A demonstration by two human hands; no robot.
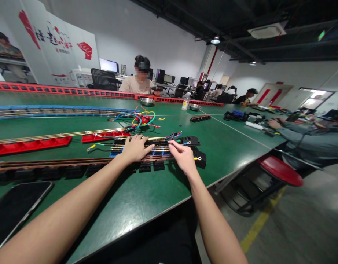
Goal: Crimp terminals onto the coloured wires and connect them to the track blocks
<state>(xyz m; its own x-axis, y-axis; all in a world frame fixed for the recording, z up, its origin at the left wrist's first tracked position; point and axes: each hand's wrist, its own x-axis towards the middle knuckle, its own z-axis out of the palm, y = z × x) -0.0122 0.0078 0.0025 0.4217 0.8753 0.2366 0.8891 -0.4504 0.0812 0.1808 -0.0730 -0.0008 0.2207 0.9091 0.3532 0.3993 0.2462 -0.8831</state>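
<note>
My left grip [136, 148] is loose, with its fingers spread out on top of some thin gold bars [159, 148]. My right grip [182, 156] is at the right end of those bars, with the thumb and finger close together. I cannot tell if it is pinching anything, because the tips are too small to see well. The gold bars are right in front of me on the green surface [232, 146], with blue and black parts around them. A yellow wire end [198, 158] with a ring sticks out just right of my right grip. A green wire [101, 144] pokes out to the left of my left grip. Past the bars there is a messy bunch of coloured wires [144, 119]. Red holders [31, 145] lie over on the left, and a phone [17, 205] is near my left arm. Farther off are a bottle [186, 101] and a metal bowl [147, 101]. A person [136, 84] sits across from me.
</note>
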